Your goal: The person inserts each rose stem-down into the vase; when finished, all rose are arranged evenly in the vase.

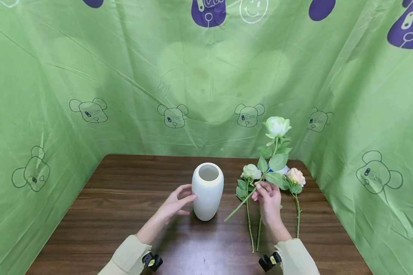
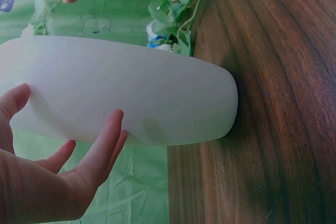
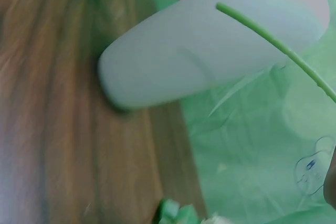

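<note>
A white vase (image 1: 208,194) stands upright on the wooden table, its mouth facing up. My left hand (image 1: 175,202) is at the vase's left side, fingers spread and lightly bent, fingertips right at its wall in the left wrist view. My right hand (image 1: 269,200) pinches the stem of a white rose (image 1: 277,126) between thumb and fingers. That rose is raised and tilted, bloom up and away, its bare stem end (image 3: 247,22) pointing down-left toward the vase. In the right wrist view the stem overlaps the vase, and most of the right hand is out of frame.
A pale green-white rose (image 1: 251,172) and a peach rose (image 1: 296,177) lie on the table (image 1: 124,214) at the right, with another stem (image 1: 259,235) partly hidden behind the right hand. Green patterned cloth (image 1: 206,76) hangs round the back and sides.
</note>
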Demonstrator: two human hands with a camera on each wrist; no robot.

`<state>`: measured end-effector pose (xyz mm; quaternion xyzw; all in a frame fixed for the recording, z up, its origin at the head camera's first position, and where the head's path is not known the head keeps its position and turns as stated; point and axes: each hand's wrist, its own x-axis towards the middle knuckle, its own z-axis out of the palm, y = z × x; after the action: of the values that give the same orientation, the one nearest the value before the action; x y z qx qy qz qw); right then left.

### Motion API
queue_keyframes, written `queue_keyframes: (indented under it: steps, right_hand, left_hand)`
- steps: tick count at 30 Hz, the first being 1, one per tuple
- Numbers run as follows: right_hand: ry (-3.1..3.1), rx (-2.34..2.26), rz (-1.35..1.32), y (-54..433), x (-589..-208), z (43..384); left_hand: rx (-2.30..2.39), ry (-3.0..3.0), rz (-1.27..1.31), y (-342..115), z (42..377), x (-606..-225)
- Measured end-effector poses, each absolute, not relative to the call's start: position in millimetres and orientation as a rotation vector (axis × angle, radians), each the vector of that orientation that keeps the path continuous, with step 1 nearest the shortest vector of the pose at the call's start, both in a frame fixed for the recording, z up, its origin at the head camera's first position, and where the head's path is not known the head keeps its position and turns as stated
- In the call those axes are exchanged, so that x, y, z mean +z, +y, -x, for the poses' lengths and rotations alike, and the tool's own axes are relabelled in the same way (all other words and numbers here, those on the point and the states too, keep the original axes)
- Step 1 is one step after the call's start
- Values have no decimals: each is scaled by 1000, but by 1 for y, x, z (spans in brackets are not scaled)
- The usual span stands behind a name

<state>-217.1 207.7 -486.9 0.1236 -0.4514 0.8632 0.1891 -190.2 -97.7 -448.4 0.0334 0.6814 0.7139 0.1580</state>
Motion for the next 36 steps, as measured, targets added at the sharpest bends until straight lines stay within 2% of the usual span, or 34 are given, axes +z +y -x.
queue_keyframes:
  steps: [2,5,18,23,28,36]
  right_hand:
    - [-1185,2474,-266,192,-448,202]
    - [-1072,2532,-168,182,-418,196]
    - [-885,2509,-166,160,-364,216]
    - [-907,2434,-231,154,-359,229]
    - [-1080,2315,-403,154,-382,256]
    - [-1534,2118,-547,130,-373,247]
  left_hand:
    - [2042,1946,-96,-98,191,-449]
    - [2044,1938,-85,-98,192,-451]
    - [2051,1944,-85,-97,191,-450]
    - [2050,1950,-93,-97,190,-449]
    - [2045,1976,-184,-100,193,-457]
    - [2041,1940,-109,-98,190,-447]
